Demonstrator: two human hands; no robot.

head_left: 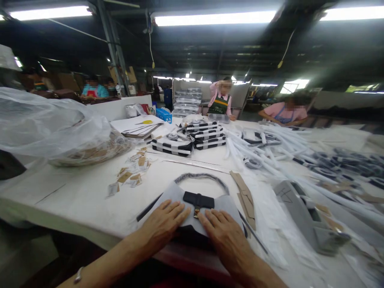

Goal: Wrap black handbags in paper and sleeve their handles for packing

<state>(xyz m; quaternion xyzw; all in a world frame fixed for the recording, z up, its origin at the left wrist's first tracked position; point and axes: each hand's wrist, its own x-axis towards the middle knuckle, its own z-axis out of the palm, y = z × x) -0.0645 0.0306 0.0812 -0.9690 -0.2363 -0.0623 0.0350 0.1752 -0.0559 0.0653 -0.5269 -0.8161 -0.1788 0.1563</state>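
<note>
A handbag lies on the white table in front of me, partly covered by a pale grey wrapping sheet. Its black flap tab carries a gold clasp, and its curved handle, wrapped in clear film, points away from me. My left hand lies flat on the left half of the sheet, fingers stretched out. On the right half rests my right hand, also flat, with its fingertips near the clasp. The bag's near edge is dark and partly hidden beneath my hands.
Left are small tags and packets and a big clear plastic bag. Striped wrapped bags are stacked ahead. On the right stand brown cardboard strips, a grey tape dispenser and white tubes. Co-workers are beyond.
</note>
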